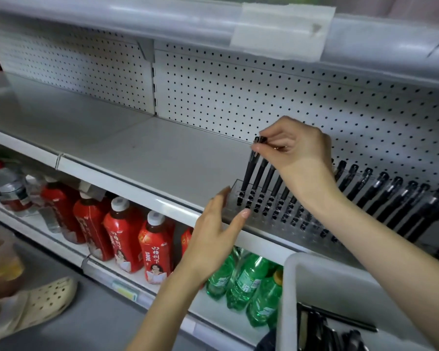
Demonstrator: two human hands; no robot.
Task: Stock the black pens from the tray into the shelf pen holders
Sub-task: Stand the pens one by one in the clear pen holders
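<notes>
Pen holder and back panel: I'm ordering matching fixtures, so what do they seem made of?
Pen holder: looks like clear, glossy plastic, probably acrylic. The black pens show through it and its edges catch the light.
Back panel: likely white-painted sheet metal with a matte finish, punched with an even grid of small holes. It could also be coated board.

grey shelf (162,153), clear pen holder (269,220) on front edge, rt

The right hand (297,148) pinches the top of a black pen (249,173) that stands tilted at the left end of the clear pen holder (230,214). The left hand (213,231), fingers relaxed, touches that end of the holder.
</notes>
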